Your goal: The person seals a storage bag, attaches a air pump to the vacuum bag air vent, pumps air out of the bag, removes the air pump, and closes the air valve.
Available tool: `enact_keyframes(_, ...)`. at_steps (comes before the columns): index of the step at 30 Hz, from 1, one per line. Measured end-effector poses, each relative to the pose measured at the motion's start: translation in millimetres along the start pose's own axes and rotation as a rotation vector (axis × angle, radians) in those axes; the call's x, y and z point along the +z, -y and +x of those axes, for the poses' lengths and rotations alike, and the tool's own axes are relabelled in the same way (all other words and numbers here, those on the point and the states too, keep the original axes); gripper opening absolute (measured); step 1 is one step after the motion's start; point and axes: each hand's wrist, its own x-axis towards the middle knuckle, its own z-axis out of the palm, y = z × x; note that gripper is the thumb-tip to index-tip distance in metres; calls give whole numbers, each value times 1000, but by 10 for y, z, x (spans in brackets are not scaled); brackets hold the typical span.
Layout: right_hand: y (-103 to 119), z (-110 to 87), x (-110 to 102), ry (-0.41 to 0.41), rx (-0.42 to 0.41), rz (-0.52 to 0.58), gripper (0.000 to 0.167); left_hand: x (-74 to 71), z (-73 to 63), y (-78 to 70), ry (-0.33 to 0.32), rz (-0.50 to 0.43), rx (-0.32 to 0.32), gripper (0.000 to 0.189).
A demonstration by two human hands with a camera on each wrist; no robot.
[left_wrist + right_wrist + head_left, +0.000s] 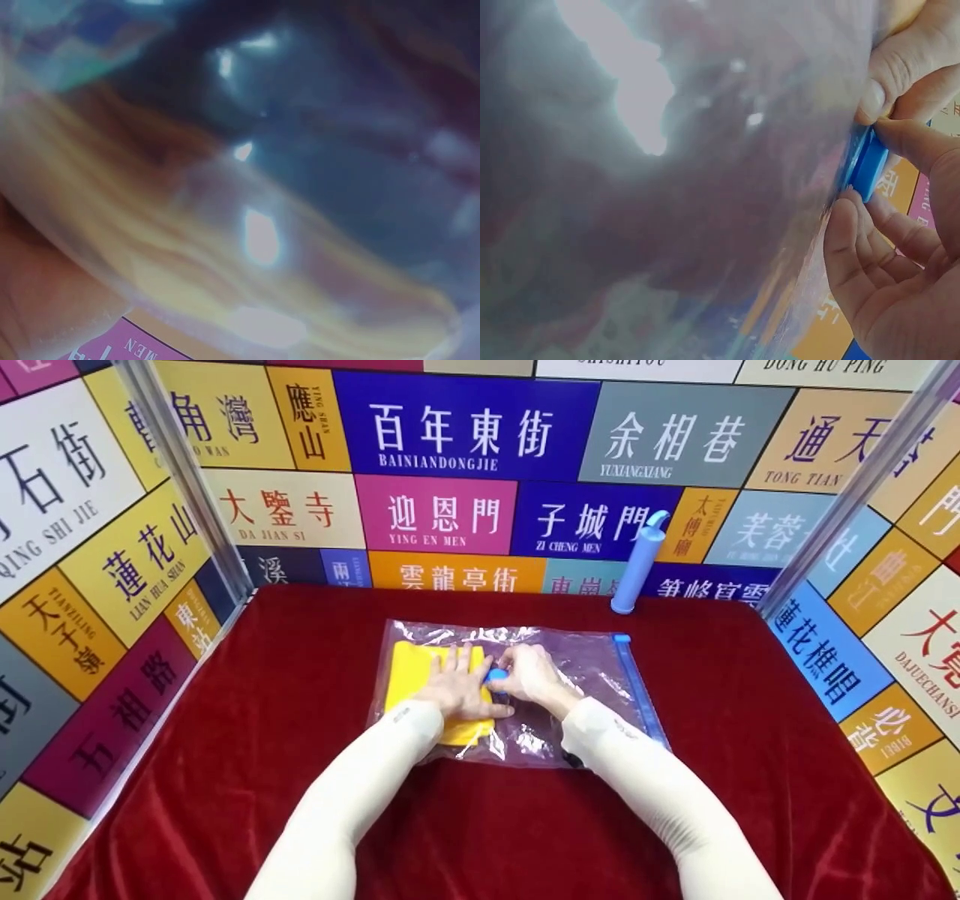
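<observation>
Right grip [531,673] pinches a small blue cap [496,679] in the head view. The cap is at its fingertips, at 9 o'clock from the middle of the grip. Left grip [459,690] lies flat, fingers spread, on the yellow cloth [409,675] inside a clear bag [596,664]. From this grip, the cap is near 3 o'clock. Only here can you see most of the bag lying on the red bench [300,675], its blue zip strip [637,690] off at 3 o'clock, and a light blue tube [637,574] standing between 1 and 2 o'clock from the right grip.

The left wrist view is blurry. It shows shiny plastic and yellow folds up close, with some skin at 8 o'clock. I can't tell how the fingers lie there.

The right wrist view shows the cap from the side. The right thumb touches its top end, and a fingertip is at its bottom end. The left thumb [885,86] is just beside it, at 12 o'clock. Shiny bag fills the 9 o'clock side.
</observation>
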Motion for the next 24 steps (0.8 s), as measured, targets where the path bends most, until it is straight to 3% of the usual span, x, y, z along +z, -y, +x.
enact_keyframes(8, -11, 12, 2, 18, -103, -24, 33, 8, -16, 6, -13, -14, 6, 120)
enact_keyframes(18, -23, 9, 11, 67, -81, -7, 46, 5, -10, 2, -7, -16, -2, 120)
enact_keyframes(24, -44, 18, -21, 50, -111, -1, 49, 25, 32, 7, -13, -16, -9, 120)
